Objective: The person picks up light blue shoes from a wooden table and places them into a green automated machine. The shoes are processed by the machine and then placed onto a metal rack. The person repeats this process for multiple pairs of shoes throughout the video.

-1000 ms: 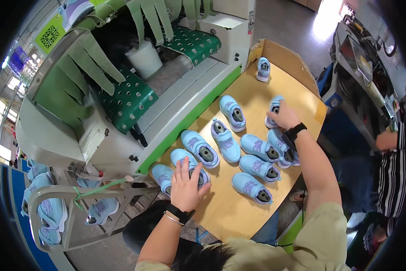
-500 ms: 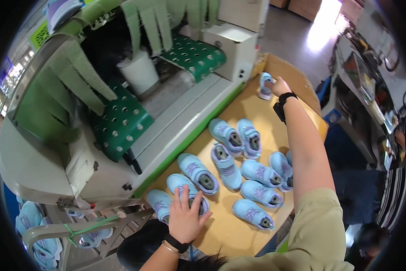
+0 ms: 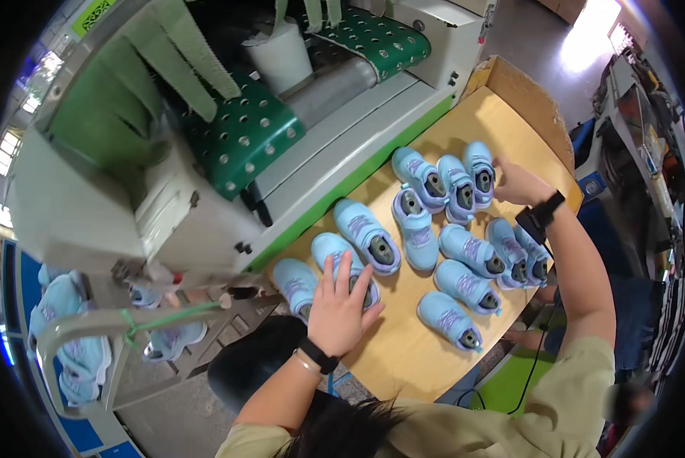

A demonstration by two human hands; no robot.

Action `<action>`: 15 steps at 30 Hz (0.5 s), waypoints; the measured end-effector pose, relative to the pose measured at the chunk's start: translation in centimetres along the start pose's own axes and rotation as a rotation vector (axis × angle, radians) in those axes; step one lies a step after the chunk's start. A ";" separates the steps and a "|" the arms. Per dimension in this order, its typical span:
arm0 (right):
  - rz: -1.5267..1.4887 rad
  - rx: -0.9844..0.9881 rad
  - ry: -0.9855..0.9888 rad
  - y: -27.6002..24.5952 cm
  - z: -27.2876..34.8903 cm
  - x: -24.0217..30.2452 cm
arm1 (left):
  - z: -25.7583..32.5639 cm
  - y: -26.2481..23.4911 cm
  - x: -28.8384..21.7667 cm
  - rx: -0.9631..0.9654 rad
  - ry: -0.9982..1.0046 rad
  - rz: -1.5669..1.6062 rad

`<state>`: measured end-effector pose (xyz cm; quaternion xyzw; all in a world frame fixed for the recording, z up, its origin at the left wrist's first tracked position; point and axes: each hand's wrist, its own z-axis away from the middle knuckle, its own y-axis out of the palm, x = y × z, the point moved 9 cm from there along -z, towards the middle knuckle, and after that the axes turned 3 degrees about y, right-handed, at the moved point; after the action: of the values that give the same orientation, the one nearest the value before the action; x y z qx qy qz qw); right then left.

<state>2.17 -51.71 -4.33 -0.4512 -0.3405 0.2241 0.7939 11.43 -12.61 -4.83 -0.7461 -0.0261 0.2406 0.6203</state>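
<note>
My left hand point(image 3: 341, 314) lies with fingers spread over a light-blue sneaker point(image 3: 331, 249); its palm hides part of that sneaker. Another sneaker point(image 3: 293, 282) is left of this hand, and one more point(image 3: 365, 237) sits just beyond it. Farther off, my right hand point(image 3: 524, 185) has its closed fingertips at the side of the rightmost sneaker in the far group point(image 3: 478, 172), which stands close beside two others. That hand is slightly blurred and its grip partly hidden. Several like sneakers with purple straps and grey forms inside, such as one at the near edge point(image 3: 448, 320), cover the middle.
The sneakers stand on a yellow tabletop point(image 3: 403, 347) with a cardboard wall point(image 3: 529, 103) at its far end. Along its left runs a pale machine with a green perforated belt point(image 3: 262, 141) and hanging strips point(image 3: 178, 57). A rack with more sneakers point(image 3: 64, 324) stands lower left.
My right hand has brought a sneaker nearer from the table's far end to the side of the far group. My left hand keeps its place over the same sneaker. The whole view has shifted.
</note>
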 end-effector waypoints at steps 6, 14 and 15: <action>-0.130 -0.264 -0.455 -0.3 9.0 15.5 | 0.8 -0.1 0.6 -0.028 -0.016 -0.020; -0.314 0.122 -0.490 16.8 4.6 23.1 | 6.3 -7.3 4.4 -0.515 -0.215 0.265; -0.318 0.130 -0.474 16.8 4.5 22.6 | 6.8 -7.3 5.1 -0.549 -0.259 0.356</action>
<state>13.09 -25.92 -9.64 -0.2756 -0.5677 0.2174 0.7446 15.16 -3.00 -0.44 -0.8412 -0.0379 0.4215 0.3365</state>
